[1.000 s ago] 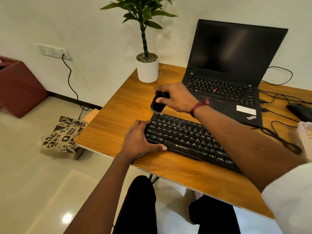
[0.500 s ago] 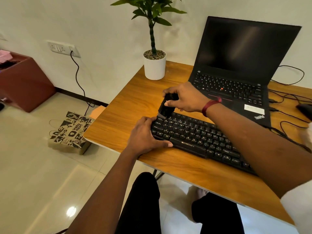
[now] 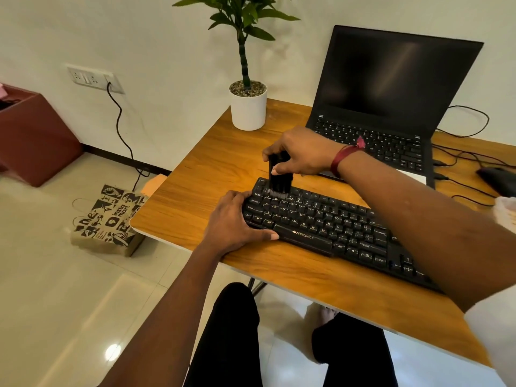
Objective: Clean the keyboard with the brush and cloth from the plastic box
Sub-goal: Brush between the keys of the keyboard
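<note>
A black keyboard (image 3: pixel 329 224) lies slantwise on the wooden desk (image 3: pixel 212 174). My right hand (image 3: pixel 304 153) grips a black brush (image 3: pixel 279 180) held upright, its bristles touching the keys at the keyboard's top left corner. My left hand (image 3: pixel 234 222) holds the keyboard's left end, thumb along the front edge and fingers curled over the side. A bit of pale cloth (image 3: pixel 506 212) shows at the right edge. The plastic box is out of view.
An open black laptop (image 3: pixel 391 107) stands behind the keyboard, with a potted plant (image 3: pixel 248 104) to its left. Cables and a black mouse (image 3: pixel 499 180) lie at the right. A printed paper bag (image 3: pixel 109 219) sits on the floor by the desk's left corner.
My right hand has lowered the brush from above the desk onto the keyboard's top left keys and turned it upright. My left hand has kept its hold on the keyboard's left end.
</note>
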